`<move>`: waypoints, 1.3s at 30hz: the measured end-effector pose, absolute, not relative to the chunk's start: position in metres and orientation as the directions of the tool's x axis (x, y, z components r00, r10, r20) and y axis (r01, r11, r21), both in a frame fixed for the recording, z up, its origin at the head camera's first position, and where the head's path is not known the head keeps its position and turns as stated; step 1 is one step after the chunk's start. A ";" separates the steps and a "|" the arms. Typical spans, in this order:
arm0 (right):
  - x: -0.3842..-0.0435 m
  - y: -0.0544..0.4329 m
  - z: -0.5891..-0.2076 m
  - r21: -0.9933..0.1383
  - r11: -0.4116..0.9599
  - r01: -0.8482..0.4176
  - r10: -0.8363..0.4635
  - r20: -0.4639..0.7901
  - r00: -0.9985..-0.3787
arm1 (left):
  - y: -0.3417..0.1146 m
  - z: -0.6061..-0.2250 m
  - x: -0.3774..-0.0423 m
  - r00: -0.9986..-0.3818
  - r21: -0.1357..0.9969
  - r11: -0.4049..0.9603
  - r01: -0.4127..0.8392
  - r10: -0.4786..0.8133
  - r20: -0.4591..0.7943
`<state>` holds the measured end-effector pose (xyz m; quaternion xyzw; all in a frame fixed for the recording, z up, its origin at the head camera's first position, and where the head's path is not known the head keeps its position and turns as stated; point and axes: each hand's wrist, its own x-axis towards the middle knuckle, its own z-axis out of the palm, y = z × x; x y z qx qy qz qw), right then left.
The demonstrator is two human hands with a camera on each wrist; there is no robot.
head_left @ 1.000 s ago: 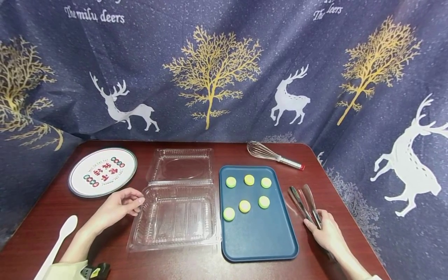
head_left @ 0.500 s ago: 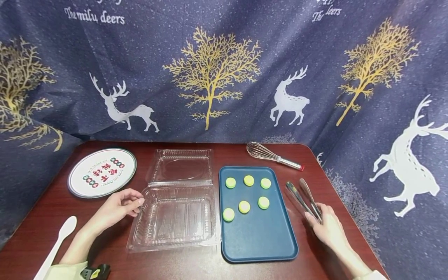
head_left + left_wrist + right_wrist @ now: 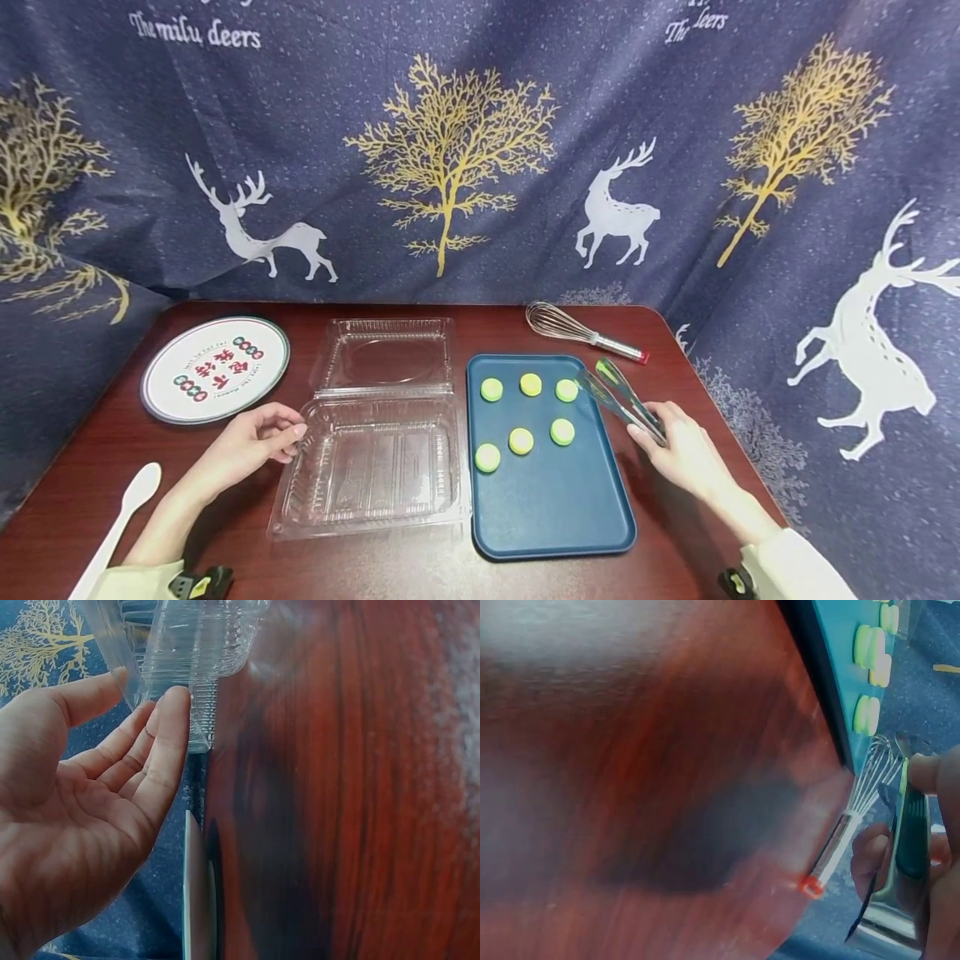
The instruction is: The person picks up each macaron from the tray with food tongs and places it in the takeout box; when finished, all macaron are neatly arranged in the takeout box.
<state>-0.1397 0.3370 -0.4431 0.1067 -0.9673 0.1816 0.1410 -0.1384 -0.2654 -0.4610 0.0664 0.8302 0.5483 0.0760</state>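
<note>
My left hand (image 3: 251, 442) is at the near left side of an open, hinged clear plastic container (image 3: 375, 467). Its thumb and fingers pinch the container's rim, as the left wrist view shows. In my right hand (image 3: 686, 446) I grip metal tongs (image 3: 637, 412) with green-tinted tips, their two arms spread apart. Those tips reach over the upper right corner of the blue tray (image 3: 555, 517), right by a green macaron (image 3: 566, 390). Several green and yellow macarons lie on the tray, among them a yellow one (image 3: 521, 441).
A whisk (image 3: 577, 327) lies at the back right, beyond the tongs. At the back left is an oval plate (image 3: 217, 392) with red lettering. A white spoon (image 3: 123, 517) lies beside my left forearm. A dark patterned cloth (image 3: 480, 150) hangs behind the table.
My right hand has moved forward and left with the tongs, bringing their tips from beside the tray to over its corner. The left hand stays at the container.
</note>
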 end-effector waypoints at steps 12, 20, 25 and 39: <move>-0.150 0.326 -0.448 -0.330 0.906 -0.265 -0.188 0.246 -0.951 | -0.265 -0.460 -0.138 -0.981 0.909 0.415 0.016 0.183 -0.066; -0.150 0.322 -0.451 -0.290 0.914 -0.284 -0.213 0.253 -0.944 | -0.266 -0.459 -0.138 -0.982 0.914 0.405 0.012 0.178 -0.066; -0.150 0.321 -0.452 -0.281 0.913 -0.297 -0.226 0.259 -0.939 | -0.265 -0.458 -0.139 -0.982 0.914 0.406 0.014 0.179 -0.064; -0.151 0.321 -0.453 -0.281 0.914 -0.294 -0.231 0.236 -0.944 | -0.265 -0.457 -0.139 -0.981 0.908 0.420 0.001 0.175 -0.080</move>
